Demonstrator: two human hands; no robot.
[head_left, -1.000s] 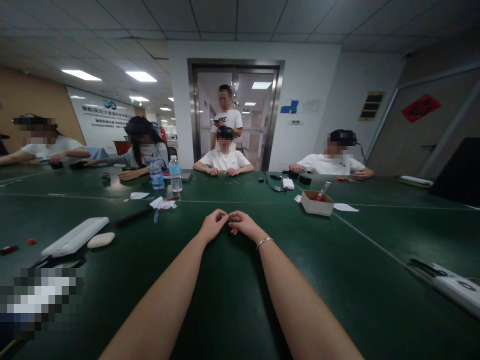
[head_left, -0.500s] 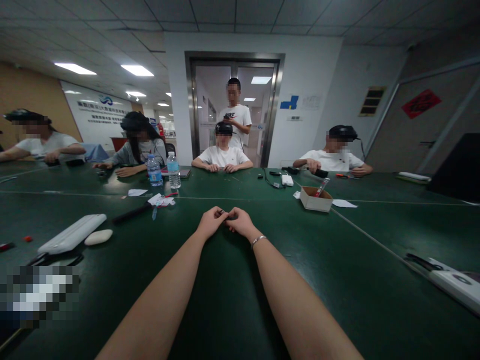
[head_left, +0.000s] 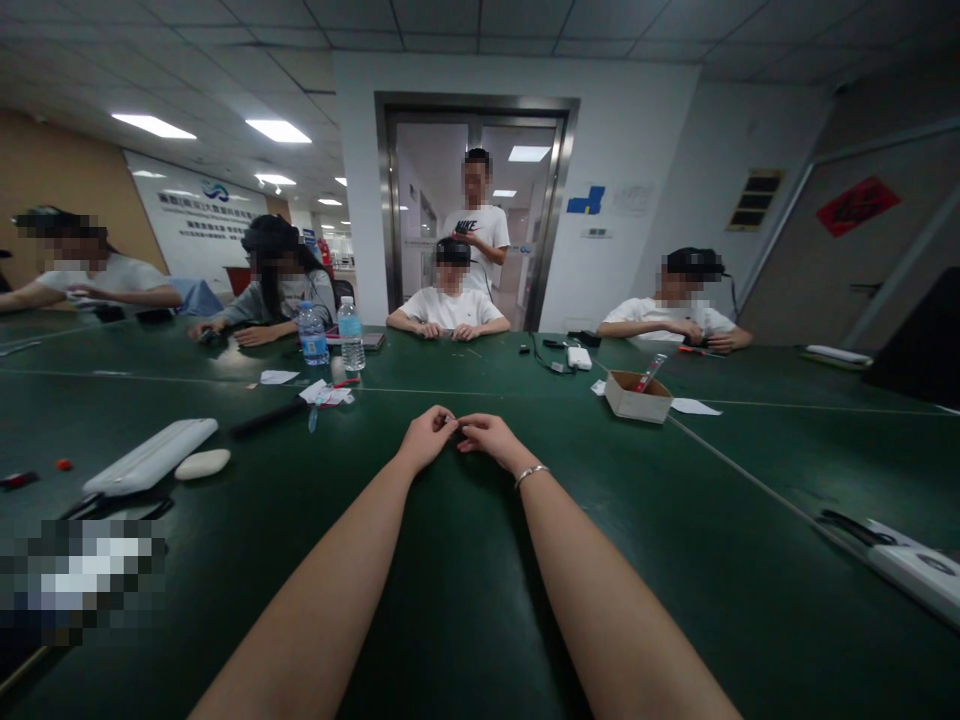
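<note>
At the frame's centre, the left hand (head_left: 426, 438) and right hand (head_left: 489, 437) are pinching a tiny part (head_left: 454, 421), too small to identify, above the green tabletop (head_left: 465, 600). It is probably light and easily dropped, so a fingertip grip suits it.

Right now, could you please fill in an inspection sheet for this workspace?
Surface: dark green table, shared with seated people.
Job's things: tiny item pinched between both hands, too small to identify.
Clutter: cardboard box, two water bottles, white case, paper scraps.
Grippers: left hand and right hand meet fingertip to fingertip; bracelet on right wrist.
Cables: black cable by a white adapter.
Surroundings: glass door, a person standing there.
</note>
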